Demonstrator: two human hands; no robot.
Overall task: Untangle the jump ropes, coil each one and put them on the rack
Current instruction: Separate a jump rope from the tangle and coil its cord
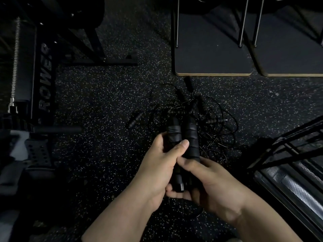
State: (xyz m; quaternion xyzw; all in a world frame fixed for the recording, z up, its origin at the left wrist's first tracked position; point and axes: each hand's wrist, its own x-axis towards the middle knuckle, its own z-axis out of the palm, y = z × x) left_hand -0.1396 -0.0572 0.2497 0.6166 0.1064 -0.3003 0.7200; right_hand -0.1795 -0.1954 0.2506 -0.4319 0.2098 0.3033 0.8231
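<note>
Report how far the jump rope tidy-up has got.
Done: nothing looks coiled or racked. In hand: left hand and right hand grip two black handles side by side. Left: the tangle of cords and loose handles lies on the floor.

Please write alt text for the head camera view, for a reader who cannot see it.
Two hands, the left hand and the right hand, grip a pair of black jump-rope handles side by side. Behind them a tangle of thin black ropes lies on the speckled dark floor.
</note>
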